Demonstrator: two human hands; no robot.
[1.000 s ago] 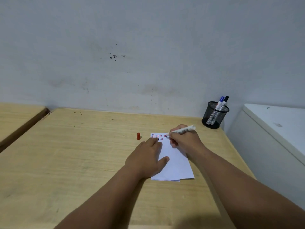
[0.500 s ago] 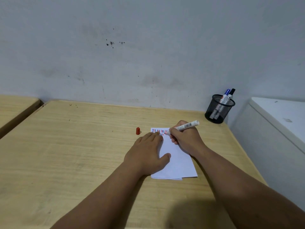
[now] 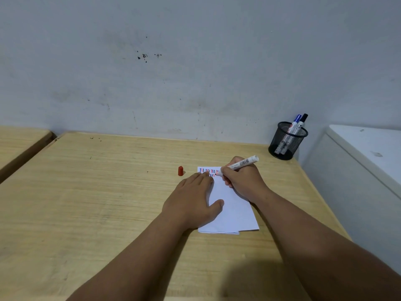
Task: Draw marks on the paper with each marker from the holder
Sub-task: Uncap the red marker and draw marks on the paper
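A folded white paper (image 3: 234,211) lies on the wooden desk (image 3: 97,203), with short red, blue and black strokes along its top edge. My left hand (image 3: 193,200) rests flat on the paper's left side, fingers spread. My right hand (image 3: 243,179) grips a white marker (image 3: 243,162) with a red tip, the tip touching the paper just below the row of strokes. The marker's red cap (image 3: 180,171) stands on the desk left of the paper. A black mesh holder (image 3: 286,141) at the desk's back right holds a blue-capped marker (image 3: 295,123) and a black-capped marker (image 3: 302,122).
A grey wall runs behind the desk. A white cabinet (image 3: 366,153) stands close on the right, beyond the desk's edge. Another wooden surface (image 3: 19,140) sits at the far left across a gap.
The view tilted up slightly, so everything sits a little lower in frame than half a second ago. The marker tip has shifted left along the second row of strokes. My left hand stays on the paper.
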